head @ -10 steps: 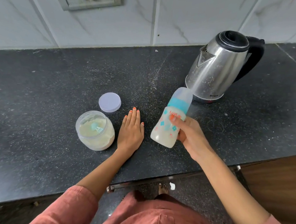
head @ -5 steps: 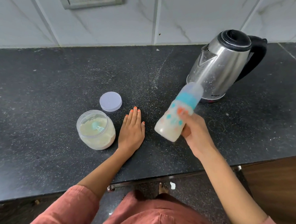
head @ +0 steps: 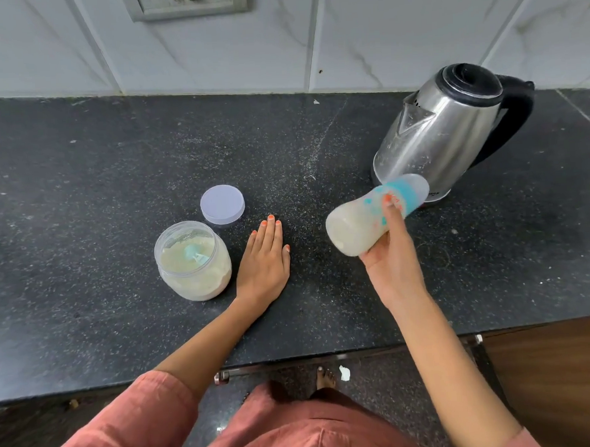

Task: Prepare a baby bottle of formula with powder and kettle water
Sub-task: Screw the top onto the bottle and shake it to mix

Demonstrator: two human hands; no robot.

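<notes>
My right hand (head: 393, 262) grips a baby bottle (head: 358, 225) full of milky liquid, held above the counter and tipped nearly on its side, its teal collar and clear cap pointing right toward the kettle. The steel kettle (head: 442, 130) with a black lid and handle stands at the back right. An open jar of formula powder (head: 193, 263) with a teal scoop inside sits left of centre. Its pale lid (head: 222, 204) lies flat just behind it. My left hand (head: 264, 264) rests flat, palm down, on the counter beside the jar, holding nothing.
The black speckled counter (head: 80, 200) runs to a white tiled wall with a socket plate (head: 186, 1) at the top. The counter's front edge is close to my body; a wooden cabinet front (head: 561, 380) shows at the lower right.
The bottle has tilted from nearly upright to almost horizontal and shifted to the right in my right hand. My left hand has stayed flat on the counter.
</notes>
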